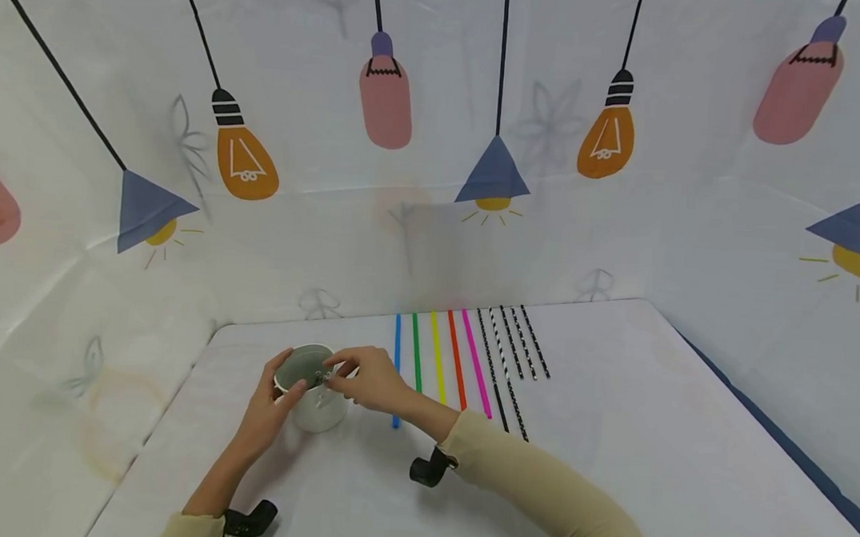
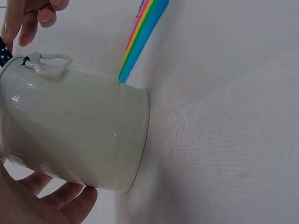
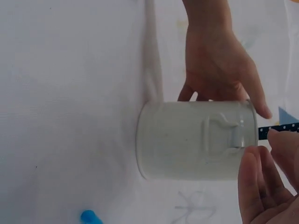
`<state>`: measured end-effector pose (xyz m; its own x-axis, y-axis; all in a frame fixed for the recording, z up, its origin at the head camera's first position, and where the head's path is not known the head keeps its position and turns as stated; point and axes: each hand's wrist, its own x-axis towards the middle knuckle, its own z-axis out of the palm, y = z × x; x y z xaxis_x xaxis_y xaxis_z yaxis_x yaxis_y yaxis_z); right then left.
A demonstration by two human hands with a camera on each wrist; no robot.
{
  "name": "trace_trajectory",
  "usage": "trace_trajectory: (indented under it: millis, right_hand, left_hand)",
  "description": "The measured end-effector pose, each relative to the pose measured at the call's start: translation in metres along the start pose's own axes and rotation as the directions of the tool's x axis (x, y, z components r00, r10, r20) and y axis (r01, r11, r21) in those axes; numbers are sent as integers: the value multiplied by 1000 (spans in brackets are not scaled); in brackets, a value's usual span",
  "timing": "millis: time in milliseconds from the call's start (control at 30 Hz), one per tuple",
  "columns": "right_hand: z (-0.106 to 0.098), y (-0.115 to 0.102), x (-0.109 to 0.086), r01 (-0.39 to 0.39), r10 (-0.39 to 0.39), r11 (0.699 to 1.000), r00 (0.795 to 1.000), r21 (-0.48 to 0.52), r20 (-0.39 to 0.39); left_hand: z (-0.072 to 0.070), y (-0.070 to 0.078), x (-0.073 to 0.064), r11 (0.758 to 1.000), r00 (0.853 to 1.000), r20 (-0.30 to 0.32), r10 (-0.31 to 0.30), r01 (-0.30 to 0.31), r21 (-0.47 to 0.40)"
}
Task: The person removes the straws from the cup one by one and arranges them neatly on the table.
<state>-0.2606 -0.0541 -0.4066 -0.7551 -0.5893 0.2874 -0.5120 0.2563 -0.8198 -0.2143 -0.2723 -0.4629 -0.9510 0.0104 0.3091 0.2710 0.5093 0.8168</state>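
Observation:
A white metal pail (image 1: 319,412) stands on the white table, its mouth upward. My left hand (image 1: 268,410) holds it from the left, the thumb at the rim and the fingers against the side. My right hand (image 1: 370,382) is at the pail's right rim, pinching a black straw with white dots (image 3: 276,129) between thumb and finger. The straw's lower part runs into the pail's mouth and is hidden by the wall. A looped white latch (image 2: 51,67) sticks out from the pail's side below my right hand.
Right of the pail lies a row of coloured straws: blue (image 1: 398,343), green (image 1: 416,352), yellow (image 1: 437,353), red (image 1: 457,354) and pink (image 1: 476,363). Several black-and-white patterned straws (image 1: 515,340) lie farther right. A white printed curtain (image 1: 431,244) rises behind the table.

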Motion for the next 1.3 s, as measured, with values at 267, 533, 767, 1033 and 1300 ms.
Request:
trace_trajectory:
  millis: [267, 533, 767, 1033, 1300]
  right_hand:
    - [7, 5, 3, 71, -73, 996, 997, -53, -40]
    - [14, 5, 6, 209, -217, 957, 976, -202, -15]
    - [17, -2, 8, 324, -317, 876, 945, -357, 80]
    - [16, -4, 7, 325, -327, 886, 944, -330, 50]
    - [1, 4, 8, 368, -388, 894, 921, -255, -29]
  left_hand:
    - [2, -4, 2, 999, 999, -27, 29, -30, -32]
    - [3, -4, 1, 999, 999, -35, 29, -30, -26]
    - [2, -3, 2, 998, 999, -29, 34, -35, -48]
    - [5, 0, 1, 998, 999, -26, 27, -29, -61]
    - [4, -5, 4, 1000, 998, -54, 23, -24, -14]
